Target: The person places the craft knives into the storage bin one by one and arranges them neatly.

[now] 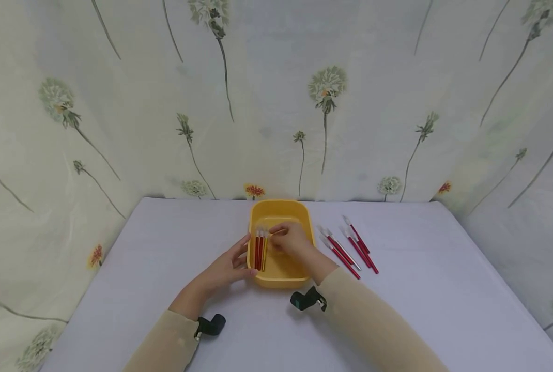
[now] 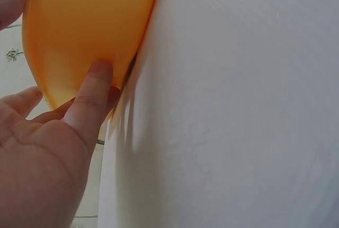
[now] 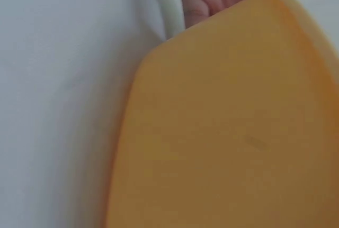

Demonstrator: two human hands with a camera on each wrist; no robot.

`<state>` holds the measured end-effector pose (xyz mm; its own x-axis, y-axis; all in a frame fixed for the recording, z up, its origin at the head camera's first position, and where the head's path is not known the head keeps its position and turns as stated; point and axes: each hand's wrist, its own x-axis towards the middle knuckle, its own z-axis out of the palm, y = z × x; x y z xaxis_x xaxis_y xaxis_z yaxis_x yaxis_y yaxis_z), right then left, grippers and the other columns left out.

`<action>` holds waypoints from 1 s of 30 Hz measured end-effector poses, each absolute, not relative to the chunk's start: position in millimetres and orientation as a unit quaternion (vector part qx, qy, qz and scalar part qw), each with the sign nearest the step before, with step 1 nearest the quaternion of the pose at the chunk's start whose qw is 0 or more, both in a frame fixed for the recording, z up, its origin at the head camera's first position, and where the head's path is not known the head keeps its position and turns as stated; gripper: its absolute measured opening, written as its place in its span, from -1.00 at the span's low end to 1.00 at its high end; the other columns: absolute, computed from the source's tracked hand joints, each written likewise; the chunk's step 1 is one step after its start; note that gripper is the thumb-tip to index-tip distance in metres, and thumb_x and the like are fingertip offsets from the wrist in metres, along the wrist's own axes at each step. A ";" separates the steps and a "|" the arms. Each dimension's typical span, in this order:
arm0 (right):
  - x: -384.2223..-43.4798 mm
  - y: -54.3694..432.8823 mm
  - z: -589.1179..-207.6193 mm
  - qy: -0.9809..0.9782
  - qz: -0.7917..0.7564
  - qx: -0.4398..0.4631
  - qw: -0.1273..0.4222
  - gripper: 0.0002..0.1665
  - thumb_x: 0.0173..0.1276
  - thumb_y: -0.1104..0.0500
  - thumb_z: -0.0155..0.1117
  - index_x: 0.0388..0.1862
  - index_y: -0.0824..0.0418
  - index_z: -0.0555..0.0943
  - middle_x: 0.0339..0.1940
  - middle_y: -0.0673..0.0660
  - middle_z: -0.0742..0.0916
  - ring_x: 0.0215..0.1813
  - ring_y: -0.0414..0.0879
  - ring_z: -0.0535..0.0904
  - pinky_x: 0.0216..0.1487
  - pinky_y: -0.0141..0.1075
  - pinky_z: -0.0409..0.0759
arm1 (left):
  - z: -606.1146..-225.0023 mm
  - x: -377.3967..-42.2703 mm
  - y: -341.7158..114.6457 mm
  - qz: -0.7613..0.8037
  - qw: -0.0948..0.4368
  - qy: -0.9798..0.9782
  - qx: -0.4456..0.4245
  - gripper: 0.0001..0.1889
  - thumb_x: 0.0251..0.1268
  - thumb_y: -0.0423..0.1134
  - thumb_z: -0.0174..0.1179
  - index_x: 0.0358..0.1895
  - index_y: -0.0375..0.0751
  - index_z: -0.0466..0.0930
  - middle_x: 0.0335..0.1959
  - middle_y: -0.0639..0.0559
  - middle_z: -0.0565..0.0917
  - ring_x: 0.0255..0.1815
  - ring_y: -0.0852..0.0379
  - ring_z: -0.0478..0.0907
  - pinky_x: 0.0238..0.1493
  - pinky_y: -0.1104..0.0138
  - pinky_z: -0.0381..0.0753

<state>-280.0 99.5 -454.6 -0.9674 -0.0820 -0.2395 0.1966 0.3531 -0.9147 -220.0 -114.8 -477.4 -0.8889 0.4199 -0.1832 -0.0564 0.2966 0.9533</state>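
Note:
A yellow plastic tray (image 1: 286,283) sits on the white table. My left hand (image 1: 227,266) is at its left side: straight, spread fingers (image 2: 98,82) press on the outer wall, and the thumb rests at the near-left rim. Inside, several slim paintbrushes (image 1: 259,253) lie side by side along the left wall, with red handles and pale tips pointing away. The rightmost has a yellow handle (image 1: 264,258). My right hand (image 1: 292,240) reaches over the right rim into the tray, its bent fingers right at the tip of the yellow-handled paintbrush. I cannot tell whether they pinch it.
Right of the tray, several more paintbrushes (image 1: 362,250) lie loosely at a slant, mostly red-handled, one with a silver handle (image 1: 351,257). A cloth with dandelion prints (image 1: 326,88) hangs behind the table's far edge. Dark camera mounts (image 1: 211,325) sit on both wrists.

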 end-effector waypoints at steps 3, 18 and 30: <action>-278.5 103.2 -446.7 0.818 -0.562 0.029 0.121 -0.78 0.37 0.31 0.35 -0.03 0.31 0.67 -0.16 0.20 0.73 -0.28 -0.05 0.68 -0.17 -0.25 0.74 | -477.8 -218.8 -115.0 0.582 0.202 0.778 0.120 0.01 0.20 -0.06 0.45 0.62 0.28 -0.05 0.57 -0.05 0.19 0.53 -0.11 0.23 0.46 -0.06 0.24; -260.5 134.8 -403.5 0.871 -0.483 -0.014 0.093 -0.69 0.41 0.16 0.36 0.06 0.25 0.67 -0.04 0.15 0.70 -0.07 0.07 0.69 -0.02 -0.19 0.71 | -481.5 -221.1 -116.6 0.576 0.201 0.783 0.119 0.00 0.18 -0.01 0.45 0.60 0.35 -0.01 0.57 0.01 0.20 0.53 -0.11 0.21 0.45 -0.08 0.24; -250.3 181.3 -389.8 0.908 -0.414 -0.021 0.054 -0.73 0.41 0.04 0.36 0.02 0.09 0.71 0.01 0.09 0.72 0.03 0.03 0.63 0.05 -0.12 0.68 | -478.3 -220.2 -114.5 0.576 0.200 0.785 0.114 0.02 0.17 -0.05 0.47 0.61 0.30 -0.02 0.57 -0.01 0.19 0.53 -0.10 0.22 0.45 -0.04 0.25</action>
<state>-250.3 181.3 -389.8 -0.9932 -0.0838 -0.0813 0.0063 0.6566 -0.7542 -220.2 -114.5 -478.3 -0.8945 0.4081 -0.1826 -0.0517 0.3114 0.9489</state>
